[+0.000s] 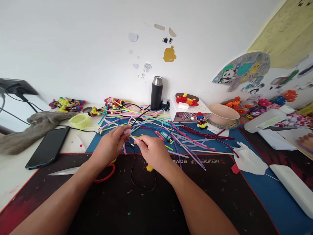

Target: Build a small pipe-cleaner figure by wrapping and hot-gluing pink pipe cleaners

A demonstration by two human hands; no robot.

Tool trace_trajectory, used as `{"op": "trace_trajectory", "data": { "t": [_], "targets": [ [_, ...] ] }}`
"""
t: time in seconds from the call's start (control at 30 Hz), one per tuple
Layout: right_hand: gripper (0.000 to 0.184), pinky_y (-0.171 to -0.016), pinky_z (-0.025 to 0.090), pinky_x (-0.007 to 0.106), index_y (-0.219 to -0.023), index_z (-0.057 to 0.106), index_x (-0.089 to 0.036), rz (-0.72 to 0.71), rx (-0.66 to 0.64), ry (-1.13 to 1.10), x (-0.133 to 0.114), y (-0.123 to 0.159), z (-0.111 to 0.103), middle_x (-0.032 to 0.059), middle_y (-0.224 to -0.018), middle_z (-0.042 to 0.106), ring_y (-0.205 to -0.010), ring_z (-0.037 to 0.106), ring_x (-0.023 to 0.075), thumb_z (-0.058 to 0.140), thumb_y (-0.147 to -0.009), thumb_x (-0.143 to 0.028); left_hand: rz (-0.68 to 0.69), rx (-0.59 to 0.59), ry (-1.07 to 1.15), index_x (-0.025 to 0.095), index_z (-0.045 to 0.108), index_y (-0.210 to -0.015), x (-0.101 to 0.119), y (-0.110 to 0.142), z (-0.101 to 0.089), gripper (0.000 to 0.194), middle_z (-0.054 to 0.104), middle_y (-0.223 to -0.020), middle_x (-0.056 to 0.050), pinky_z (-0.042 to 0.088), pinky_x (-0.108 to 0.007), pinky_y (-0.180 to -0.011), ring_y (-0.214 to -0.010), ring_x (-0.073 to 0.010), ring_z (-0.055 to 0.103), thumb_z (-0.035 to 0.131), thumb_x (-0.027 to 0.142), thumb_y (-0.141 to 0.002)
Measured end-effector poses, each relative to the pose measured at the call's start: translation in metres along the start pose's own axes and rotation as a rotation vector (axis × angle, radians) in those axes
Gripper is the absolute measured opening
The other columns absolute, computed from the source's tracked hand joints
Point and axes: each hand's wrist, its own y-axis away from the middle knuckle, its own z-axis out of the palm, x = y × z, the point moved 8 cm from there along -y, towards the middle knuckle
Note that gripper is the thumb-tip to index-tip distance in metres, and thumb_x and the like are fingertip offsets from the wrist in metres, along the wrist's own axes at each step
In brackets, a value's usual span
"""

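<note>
My left hand (111, 143) is closed, its fingers pinching a bent pale pink pipe cleaner (127, 131). Close beside it, my right hand (154, 151) grips what looks like the thin, pale end of the same pipe cleaner between thumb and forefinger. My fingers partly hide its shape. Beyond both hands lies a loose heap of coloured pipe cleaners (195, 143). Scissors with a red handle (106, 174) rest under my left forearm, which covers their middle. A small yellow piece (149, 168) and a thin black cord (144, 189) lie on the dark mat (151, 212) below my hands.
A black phone (47, 148) and a grey cloth (36, 127) are at left. Against the wall stand a black flask (156, 93), a white box (176, 112) and a beige bowl (223, 114). Rightward are a clear bottle (269, 119), crumpled tissue (250, 160) and another person's hand (306, 142).
</note>
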Motion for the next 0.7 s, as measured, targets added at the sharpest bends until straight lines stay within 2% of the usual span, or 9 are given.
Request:
{"op": "trace_trajectory", "data": {
  "t": [0.1,0.27,0.4,0.57,0.7],
  "targets": [
    [0.027,-0.067,0.036,0.03,-0.093,0.079,-0.024,-0.028,0.023,0.06,0.0,-0.001,-0.005,0.0011,-0.075,0.075,-0.069,0.065,0.0184,0.059,-0.109,-0.031,0.028,-0.038,-0.012,0.022,0.071,-0.127,0.003,0.001,0.005,0.04,0.081,-0.117,-0.015,0.059,-0.039,-0.086,-0.09,-0.0307,0.078,0.048,0.044,-0.103],
    [0.03,-0.064,0.034,0.03,-0.086,0.078,-0.024,-0.056,0.042,0.119,0.0,-0.001,-0.01,0.0011,-0.07,0.073,-0.066,0.064,0.0183,0.06,-0.108,-0.032,0.101,-0.135,-0.034,0.023,0.072,-0.123,0.009,0.004,0.018,0.037,0.08,-0.121,-0.016,0.058,-0.043,-0.089,-0.103,-0.0354,0.077,0.046,0.042,-0.105],
    [0.027,-0.066,0.036,0.031,-0.094,0.08,-0.024,-0.074,0.07,0.117,-0.002,-0.001,-0.014,0.0028,-0.08,0.079,-0.072,0.069,0.0199,0.059,-0.108,-0.03,0.173,-0.225,-0.004,0.025,0.07,-0.126,0.012,0.009,0.026,0.033,0.08,-0.118,-0.013,0.057,-0.038,-0.087,-0.103,-0.0316,0.076,0.044,0.034,-0.106],
    [0.026,-0.068,0.039,0.03,-0.098,0.081,-0.024,-0.086,0.091,0.124,-0.004,-0.002,-0.02,0.0019,-0.083,0.08,-0.073,0.07,0.0196,0.058,-0.109,-0.03,0.16,-0.277,0.035,0.025,0.067,-0.121,0.019,0.013,0.026,0.028,0.081,-0.112,-0.011,0.056,-0.036,-0.085,-0.096,-0.0298,0.078,0.045,0.032,-0.106],
    [0.026,-0.069,0.039,0.031,-0.1,0.081,-0.024,-0.09,0.116,0.151,-0.003,-0.003,-0.024,0.002,-0.084,0.081,-0.074,0.07,0.0197,0.059,-0.11,-0.032,0.132,-0.295,0.072,0.025,0.058,-0.134,0.026,0.016,0.024,0.037,0.081,-0.118,-0.012,0.056,-0.036,-0.084,-0.098,-0.0309,0.079,0.047,0.026,-0.099]
  ]
}}
